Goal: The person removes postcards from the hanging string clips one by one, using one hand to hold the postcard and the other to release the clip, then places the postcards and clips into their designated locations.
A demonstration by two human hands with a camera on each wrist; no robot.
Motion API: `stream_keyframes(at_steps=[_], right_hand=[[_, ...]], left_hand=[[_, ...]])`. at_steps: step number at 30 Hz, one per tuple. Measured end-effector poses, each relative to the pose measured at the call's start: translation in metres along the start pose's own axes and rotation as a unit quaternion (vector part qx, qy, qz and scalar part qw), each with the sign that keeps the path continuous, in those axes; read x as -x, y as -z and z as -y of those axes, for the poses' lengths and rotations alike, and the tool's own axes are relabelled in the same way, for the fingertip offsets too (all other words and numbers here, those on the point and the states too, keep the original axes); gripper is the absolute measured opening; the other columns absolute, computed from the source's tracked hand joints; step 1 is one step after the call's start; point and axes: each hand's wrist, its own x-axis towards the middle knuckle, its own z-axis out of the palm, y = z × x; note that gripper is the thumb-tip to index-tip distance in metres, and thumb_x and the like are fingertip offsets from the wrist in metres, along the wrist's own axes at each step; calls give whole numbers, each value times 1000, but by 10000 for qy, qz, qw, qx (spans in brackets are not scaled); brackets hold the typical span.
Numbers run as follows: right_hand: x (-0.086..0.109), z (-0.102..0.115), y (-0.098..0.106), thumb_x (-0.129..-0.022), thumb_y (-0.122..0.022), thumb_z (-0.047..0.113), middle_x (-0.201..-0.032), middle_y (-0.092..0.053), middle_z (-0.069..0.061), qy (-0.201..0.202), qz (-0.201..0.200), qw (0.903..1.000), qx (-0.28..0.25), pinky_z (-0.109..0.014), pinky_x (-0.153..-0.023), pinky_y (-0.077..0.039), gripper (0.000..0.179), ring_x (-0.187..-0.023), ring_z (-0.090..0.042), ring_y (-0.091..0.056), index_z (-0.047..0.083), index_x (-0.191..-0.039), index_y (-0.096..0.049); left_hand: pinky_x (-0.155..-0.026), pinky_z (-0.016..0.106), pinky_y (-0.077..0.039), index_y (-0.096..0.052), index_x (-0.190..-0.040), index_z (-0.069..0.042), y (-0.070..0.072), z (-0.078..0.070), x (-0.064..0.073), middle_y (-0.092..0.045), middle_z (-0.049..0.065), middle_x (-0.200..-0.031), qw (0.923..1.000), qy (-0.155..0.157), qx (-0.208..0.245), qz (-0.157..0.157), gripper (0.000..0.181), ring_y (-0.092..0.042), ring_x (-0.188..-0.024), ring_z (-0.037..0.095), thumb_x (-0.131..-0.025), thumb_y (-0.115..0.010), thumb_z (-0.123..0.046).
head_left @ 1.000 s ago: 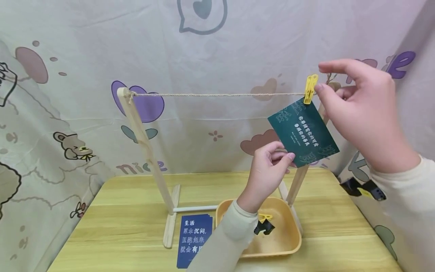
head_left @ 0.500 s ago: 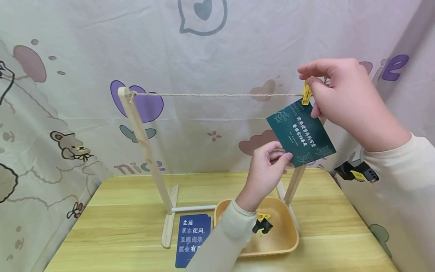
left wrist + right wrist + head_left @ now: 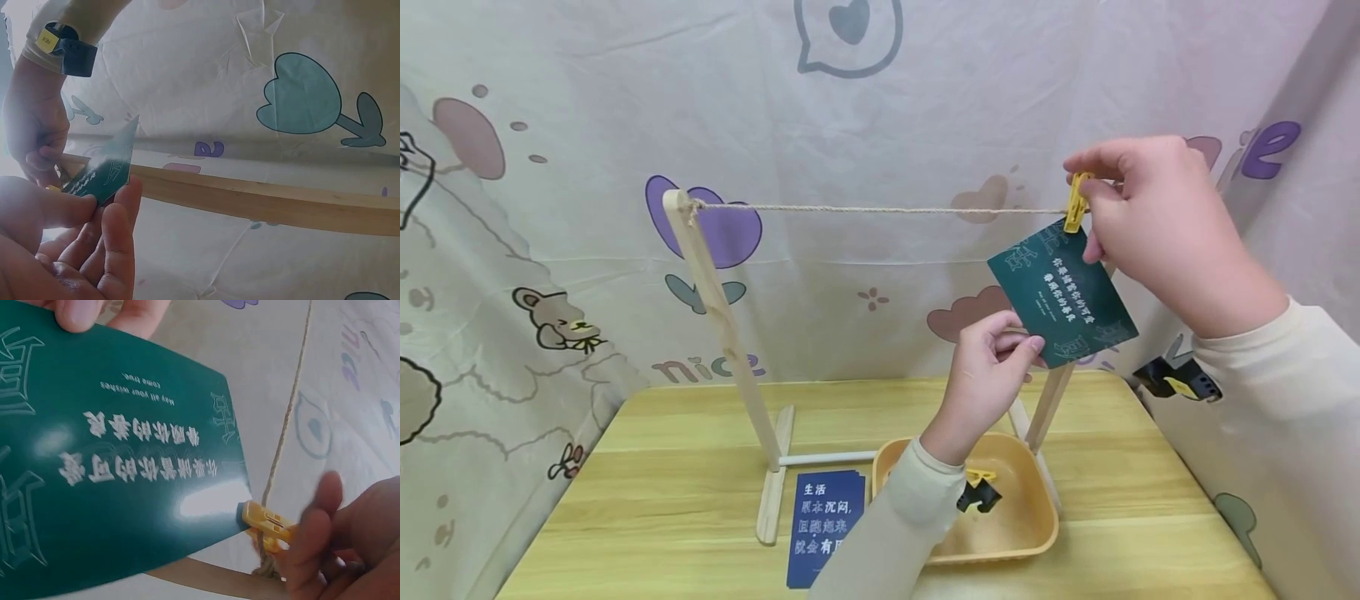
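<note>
A dark green card point(image 3: 1060, 296) with white lettering hangs tilted below the twine line point(image 3: 880, 209), close to its right end. The yellow clothespin point(image 3: 1077, 204) sits over the card's top edge and the twine. With thumb and fingers my right hand point(image 3: 1157, 212) pinches the clothespin's upper end. My left hand point(image 3: 988, 367) pinches the card's lower left edge, thumb in front. In the right wrist view the clothespin point(image 3: 269, 520) is at the card's corner by the twine knot, next to the right fingers.
A wooden frame post point(image 3: 718, 325) holds the twine at the left. Below stand an orange basin point(image 3: 1022, 525) with a yellow clothespin point(image 3: 981, 476) in it and a stack of blue cards point(image 3: 827, 521) on the wooden table point(image 3: 647, 483). A printed curtain point(image 3: 865, 150) hangs behind.
My right hand has moved left from beside the clothespin and now pinches its upper end. The left hand still holds the card, which has barely moved.
</note>
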Motion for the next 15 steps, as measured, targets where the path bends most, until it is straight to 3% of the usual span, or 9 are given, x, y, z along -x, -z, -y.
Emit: stream_keyframes(at_steps=[4, 8, 11, 15], right_hand=[[3, -1, -4, -109, -59, 14, -131, -78, -15, 9, -470, 9982, -363, -17, -47, -44, 34, -60, -3, -67, 8, -140, -73], [4, -3, -6, -105, -66, 12, -124, -81, -12, -6, -919, 9930, -743, -6, -69, -51, 29, -89, 12, -70, 8, -131, -78], [6, -4, -7, -104, -68, 12, -120, -83, -11, 130, -1107, 9894, -929, -5, -85, -54, 25, -97, 12, -73, 7, -125, -81], [8, -3, -8, -102, -70, 9, -115, -84, -11, 434, -1297, 9852, -1037, -6, -82, -55, 20, -94, 12, -74, 5, -117, -83]], left_hand=[[-65, 19, -60, -75, -118, -7, 0, 0, 0, -84, 11, -100, 10000, 7, 26, -30, 15, -75, -76, 5, -104, -73, -5], [-64, 18, -59, -75, -118, -6, 0, 0, -1, -83, 12, -99, 10000, -6, 67, -45, 14, -75, -75, 6, -104, -72, -5], [-64, 18, -58, -75, -118, -6, 1, 0, -2, -83, 12, -100, 9999, -36, 74, -59, 14, -75, -75, 6, -104, -72, -5], [-64, 18, -59, -76, -119, -7, 3, 0, -3, -84, 10, -101, 9999, -42, 48, -87, 15, -76, -76, 6, -104, -72, -5]])
